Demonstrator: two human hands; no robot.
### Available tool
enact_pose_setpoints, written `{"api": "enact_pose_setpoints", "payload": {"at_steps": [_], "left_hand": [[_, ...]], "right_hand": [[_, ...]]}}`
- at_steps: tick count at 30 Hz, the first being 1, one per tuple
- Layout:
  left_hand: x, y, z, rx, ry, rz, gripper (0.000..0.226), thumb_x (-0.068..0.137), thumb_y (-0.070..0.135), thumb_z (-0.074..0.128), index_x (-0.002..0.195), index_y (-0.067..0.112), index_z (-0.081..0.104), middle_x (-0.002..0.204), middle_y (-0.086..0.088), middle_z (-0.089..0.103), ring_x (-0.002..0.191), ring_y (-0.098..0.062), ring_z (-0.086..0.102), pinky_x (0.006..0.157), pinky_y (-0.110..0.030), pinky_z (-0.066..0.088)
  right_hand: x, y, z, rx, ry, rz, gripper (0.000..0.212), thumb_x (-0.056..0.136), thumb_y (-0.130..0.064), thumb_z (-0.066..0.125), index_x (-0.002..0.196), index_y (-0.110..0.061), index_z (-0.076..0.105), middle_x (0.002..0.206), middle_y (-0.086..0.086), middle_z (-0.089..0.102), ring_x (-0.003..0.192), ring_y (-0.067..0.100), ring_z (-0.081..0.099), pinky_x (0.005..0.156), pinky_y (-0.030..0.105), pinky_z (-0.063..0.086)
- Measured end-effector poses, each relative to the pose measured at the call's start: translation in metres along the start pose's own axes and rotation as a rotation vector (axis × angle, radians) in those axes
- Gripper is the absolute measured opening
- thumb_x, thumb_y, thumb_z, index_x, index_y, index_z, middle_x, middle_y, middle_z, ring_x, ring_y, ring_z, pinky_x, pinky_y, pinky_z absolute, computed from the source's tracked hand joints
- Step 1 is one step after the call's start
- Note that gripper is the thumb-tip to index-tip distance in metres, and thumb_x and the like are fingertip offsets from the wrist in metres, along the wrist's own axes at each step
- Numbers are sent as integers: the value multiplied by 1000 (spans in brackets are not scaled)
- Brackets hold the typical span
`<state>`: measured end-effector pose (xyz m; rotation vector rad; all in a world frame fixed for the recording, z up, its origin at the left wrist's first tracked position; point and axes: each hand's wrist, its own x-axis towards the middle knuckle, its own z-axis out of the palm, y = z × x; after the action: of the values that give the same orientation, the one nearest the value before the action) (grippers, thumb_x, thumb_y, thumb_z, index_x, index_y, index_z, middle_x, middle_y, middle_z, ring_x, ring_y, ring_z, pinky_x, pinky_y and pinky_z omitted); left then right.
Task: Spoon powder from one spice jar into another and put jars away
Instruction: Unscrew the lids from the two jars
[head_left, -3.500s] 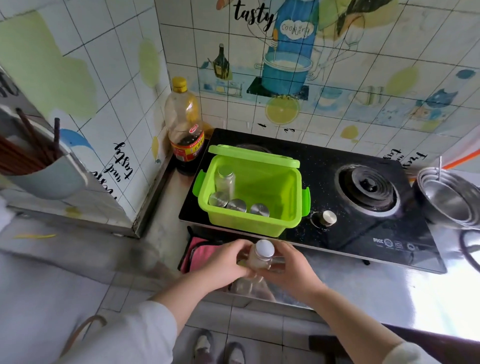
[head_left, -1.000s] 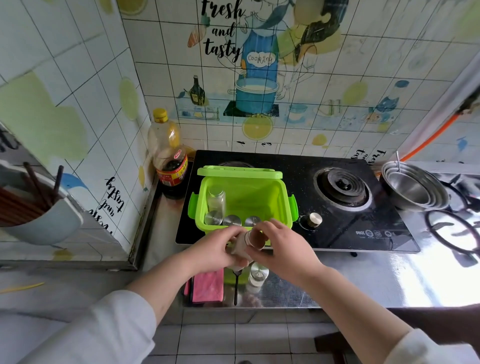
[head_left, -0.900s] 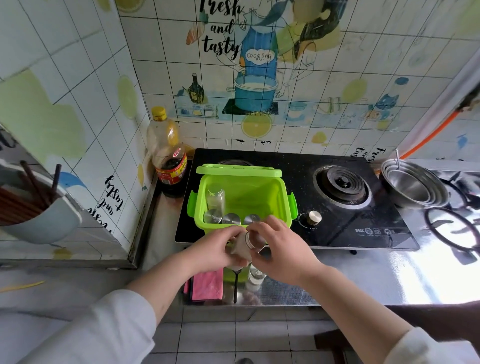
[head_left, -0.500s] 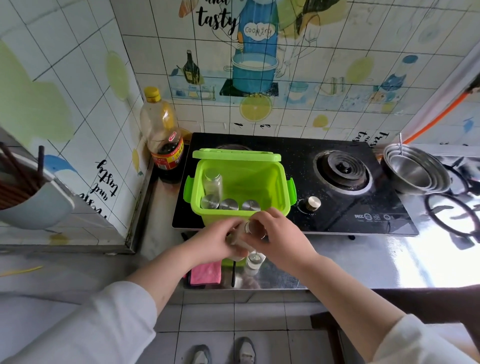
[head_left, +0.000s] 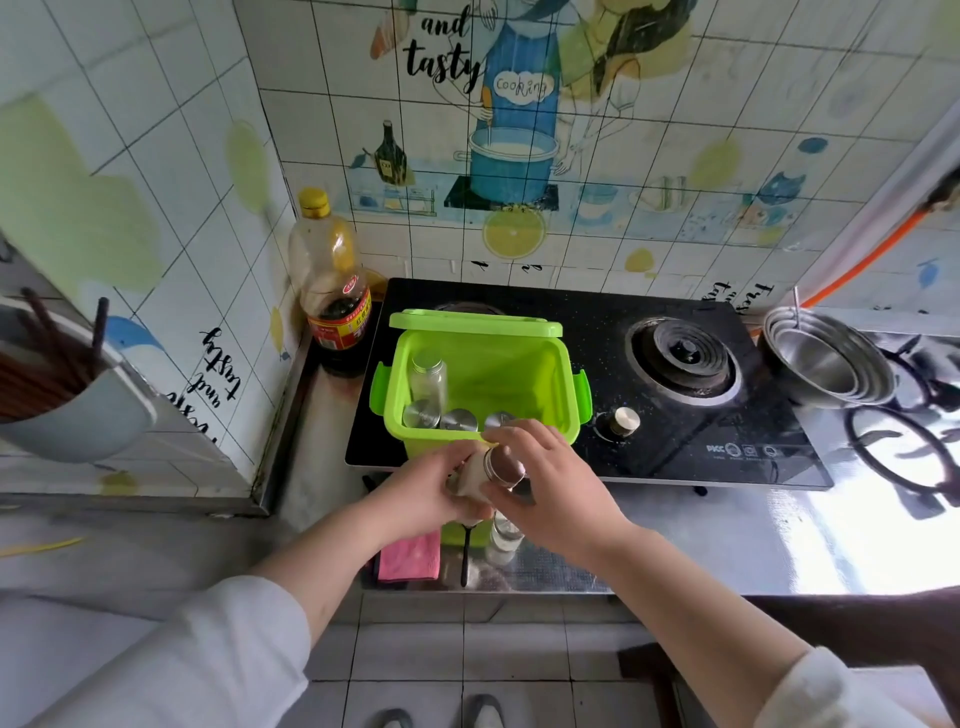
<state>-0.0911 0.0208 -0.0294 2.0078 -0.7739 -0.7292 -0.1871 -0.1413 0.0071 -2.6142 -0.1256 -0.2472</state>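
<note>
Two hands, left hand (head_left: 423, 486) and right hand (head_left: 553, 491) pinching one spice jar (head_left: 485, 470), perhaps four jars (head_left: 428, 382) in green bin (head_left: 519, 364).

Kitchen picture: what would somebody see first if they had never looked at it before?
Probably the bright green box sitting open on the black stove, with small shiny-lidded jars inside. Just in front of it, the left hand and right hand hold a spice jar together, the right one on its metal lid. A dark sauce bottle stands in the tiled corner to the left.
</note>
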Motion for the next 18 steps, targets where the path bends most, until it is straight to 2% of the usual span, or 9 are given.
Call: {"api": "enact_pose_setpoints", "payload": {"at_steps": [4, 8, 10, 13, 18], "left_hand": [[0, 4, -5, -1, 12, 11, 51, 67, 29, 84, 110, 36, 59, 107, 14, 66, 103, -6, 62, 92, -39, 52], [0, 9, -10, 8, 9, -2, 63, 68, 28, 85, 123, 35, 55, 116, 18, 62, 111, -2, 57, 98, -32, 47], [1, 9, -11, 6, -1, -3, 71, 66, 34, 85, 129, 38, 52, 119, 18, 62, 113, -4, 56, 98, -35, 48], [3, 8, -10, 25, -8, -23, 70, 63, 40, 83, 126, 40, 53, 115, 16, 63, 108, -7, 59, 94, -39, 51], [6, 7, -8, 35, 16, -27, 50, 69, 25, 84, 106, 42, 55, 106, 16, 63, 104, -5, 58, 87, -26, 50]], "right_hand": [[5, 0, -4, 105, -18, 108, 53, 83, -41, 69, 130, -23, 52, 112, -6, 49, 97, 13, 51, 81, 25, 47], [8, -1, -7, 107, -27, 21, 43, 86, -28, 67, 127, -24, 54, 112, -9, 49, 99, 14, 51, 84, 24, 44], [9, 0, -8, 93, -42, -25, 42, 86, -19, 64, 126, -24, 55, 116, -7, 52, 101, 17, 49, 85, 28, 45], [10, 0, -9, 103, -56, -41, 45, 85, -11, 62, 127, -25, 54, 120, -7, 52, 103, 18, 47, 86, 32, 47], [8, 3, -10, 172, -5, -26, 42, 88, -12, 61, 127, -25, 54, 107, -12, 50, 100, 14, 47, 87, 24, 43]]}}
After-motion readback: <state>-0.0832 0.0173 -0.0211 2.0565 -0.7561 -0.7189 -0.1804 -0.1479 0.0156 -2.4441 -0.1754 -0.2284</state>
